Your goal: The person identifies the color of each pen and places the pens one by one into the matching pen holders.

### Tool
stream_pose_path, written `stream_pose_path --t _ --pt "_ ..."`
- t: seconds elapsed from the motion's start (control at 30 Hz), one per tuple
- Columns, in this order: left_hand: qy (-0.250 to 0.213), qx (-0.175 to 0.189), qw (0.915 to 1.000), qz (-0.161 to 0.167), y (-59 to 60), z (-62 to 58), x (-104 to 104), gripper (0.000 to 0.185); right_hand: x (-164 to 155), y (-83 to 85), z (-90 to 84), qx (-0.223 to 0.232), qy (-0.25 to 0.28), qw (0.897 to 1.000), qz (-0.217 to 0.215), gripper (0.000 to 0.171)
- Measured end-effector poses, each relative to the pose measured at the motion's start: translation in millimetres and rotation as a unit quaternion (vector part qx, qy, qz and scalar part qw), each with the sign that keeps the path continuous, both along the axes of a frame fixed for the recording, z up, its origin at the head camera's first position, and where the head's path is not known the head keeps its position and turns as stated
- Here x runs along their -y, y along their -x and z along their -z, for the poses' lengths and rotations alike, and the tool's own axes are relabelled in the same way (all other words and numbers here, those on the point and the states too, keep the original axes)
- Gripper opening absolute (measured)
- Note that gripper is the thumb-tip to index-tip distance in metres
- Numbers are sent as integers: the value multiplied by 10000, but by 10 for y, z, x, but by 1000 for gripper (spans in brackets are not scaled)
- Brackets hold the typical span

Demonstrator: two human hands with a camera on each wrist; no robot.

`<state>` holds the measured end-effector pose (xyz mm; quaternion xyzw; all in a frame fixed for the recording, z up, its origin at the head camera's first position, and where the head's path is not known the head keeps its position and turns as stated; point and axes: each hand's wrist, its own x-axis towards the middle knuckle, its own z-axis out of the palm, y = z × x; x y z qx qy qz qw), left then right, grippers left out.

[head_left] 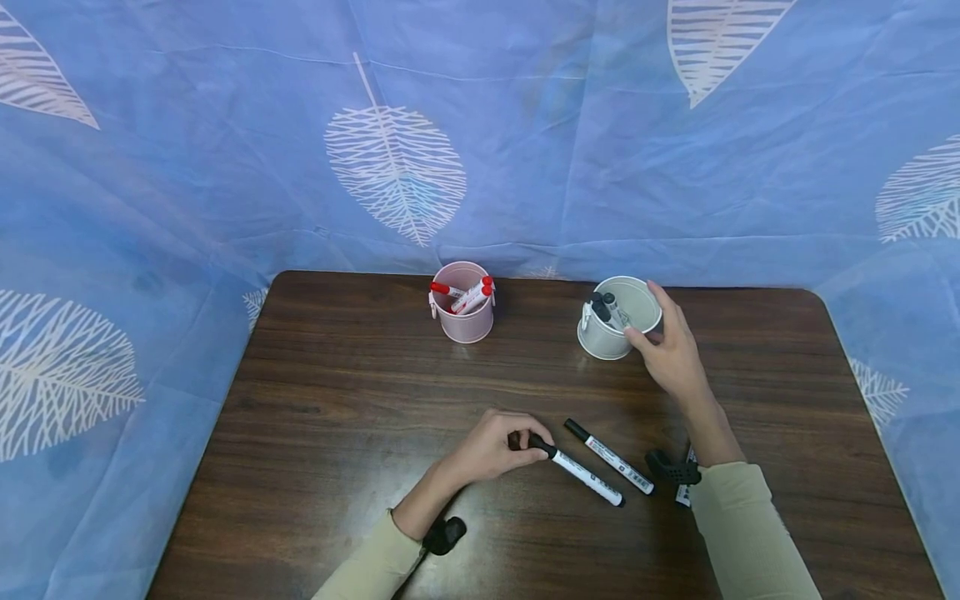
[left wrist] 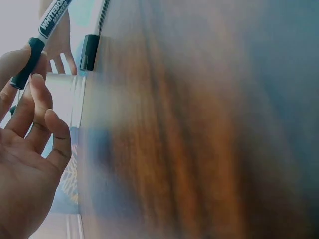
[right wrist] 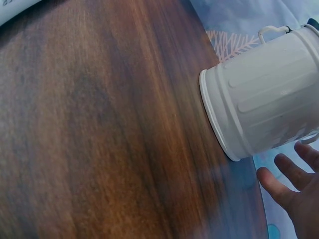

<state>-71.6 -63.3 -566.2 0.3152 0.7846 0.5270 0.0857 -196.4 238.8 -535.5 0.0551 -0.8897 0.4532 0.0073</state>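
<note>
My left hand [head_left: 498,446] pinches the black cap of a white whiteboard marker [head_left: 588,477] between thumb and fingertips. The same whiteboard marker shows in the left wrist view, its black cap [left wrist: 31,62] between the thumb and index finger. Beside it lies a second black-capped marker [head_left: 611,457]. My right hand [head_left: 672,350] is at the right side of the white bucket [head_left: 606,343], thumb and index finger spread by its rim. In the right wrist view the other fingers [right wrist: 281,186] are extended beside the bucket. Dark-capped markers [head_left: 611,307] lean inside the bucket.
A pink bucket [head_left: 467,327] with several red-capped markers [head_left: 471,297] stands at the back of the dark wooden table [head_left: 337,375], left of the white one. Another marker [head_left: 684,492] lies partly hidden under the right wrist. Blue leaf-patterned cloth [head_left: 525,167] hangs behind the table.
</note>
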Motion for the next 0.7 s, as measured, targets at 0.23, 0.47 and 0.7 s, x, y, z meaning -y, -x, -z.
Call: stream_pose_path --t 0.23,0.47,0.7 --pt "-405 193 9986 -286 102 -3 4 14 -12 -5 6 -56 -34 10000 -14 79" --pt "-663 145 9957 -632 226 -40 47 14 -13 -6 10 -22 -139 9999 -22 80" --pt "-796 97 9924 -937 343 -91 87 14 -13 0 -8 43 -149 9999 4 81"
